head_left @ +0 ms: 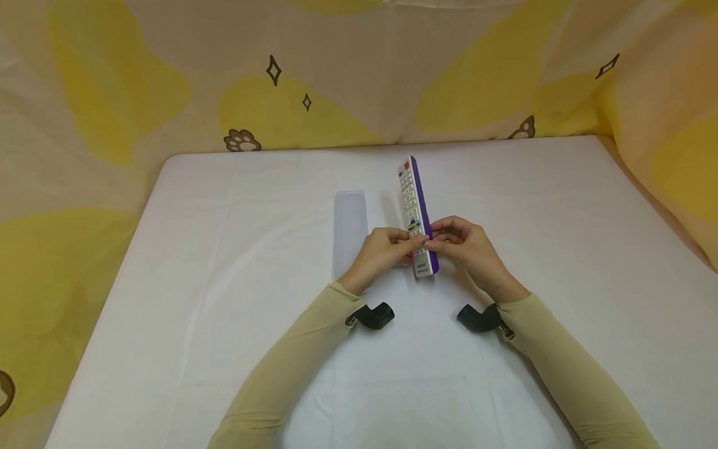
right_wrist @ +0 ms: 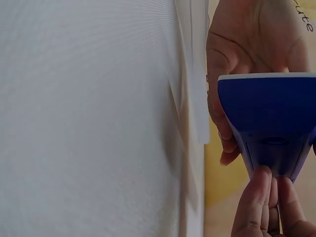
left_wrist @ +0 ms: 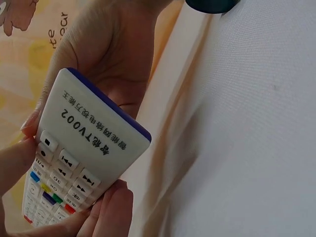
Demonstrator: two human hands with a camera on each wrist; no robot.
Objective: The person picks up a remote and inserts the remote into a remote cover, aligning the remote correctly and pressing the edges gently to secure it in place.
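A long white remote control (head_left: 416, 215) with a purple-blue back is held on edge above the white table (head_left: 224, 280), its button face turned left. My left hand (head_left: 387, 249) grips its lower part from the left; the left wrist view shows the remote (left_wrist: 84, 148) with printed text and coloured buttons, fingers (left_wrist: 111, 212) curled round it. My right hand (head_left: 462, 243) pinches the same part from the right; the right wrist view shows the blue back (right_wrist: 269, 121) with fingertips (right_wrist: 256, 202) on it. A pale translucent flat cover (head_left: 350, 227) lies on the table, left of the remote.
The table is draped in white cloth. A beige and yellow patterned fabric (head_left: 140, 87) with paw prints hangs behind it and along both sides. Black wrist camera mounts (head_left: 374, 316) sit on both beige sleeves.
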